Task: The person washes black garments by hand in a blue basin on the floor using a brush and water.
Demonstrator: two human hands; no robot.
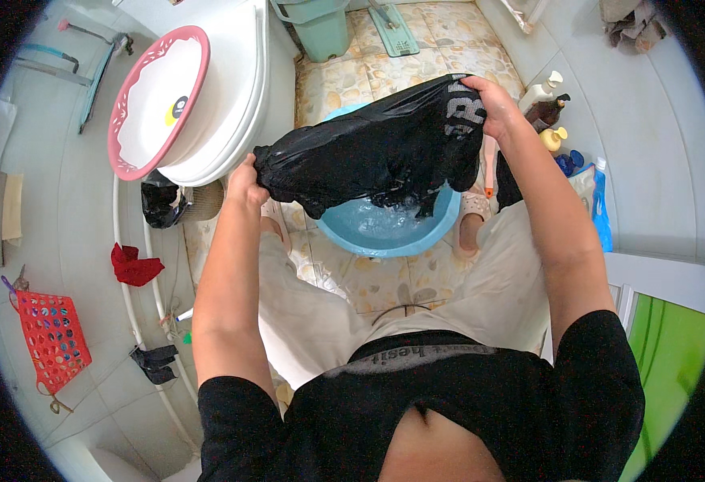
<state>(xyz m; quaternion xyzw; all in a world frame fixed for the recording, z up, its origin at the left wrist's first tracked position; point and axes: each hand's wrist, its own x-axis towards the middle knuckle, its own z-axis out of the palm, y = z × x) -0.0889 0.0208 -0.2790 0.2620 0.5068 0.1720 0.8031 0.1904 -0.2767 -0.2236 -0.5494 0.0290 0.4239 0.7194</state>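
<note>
A wet black garment (364,144) with pale lettering near one end is stretched between my hands. My left hand (247,184) grips its left end, close to the toilet. At the upper right, my right hand (491,105) pinches the lettered end. Below the cloth, a light blue plastic basin (382,244) rests on the tiled floor between my feet and holds rippling water. The garment hides the far part of the basin, and its lower edge hangs down to the water.
A white basin with a pink rim (202,72) sits tilted on the closed toilet (250,102). Pump bottles (542,87) line the right wall. A green bin (325,36) and a green-handled floor brush (395,33) stand beyond. A red basket (54,340) hangs at left.
</note>
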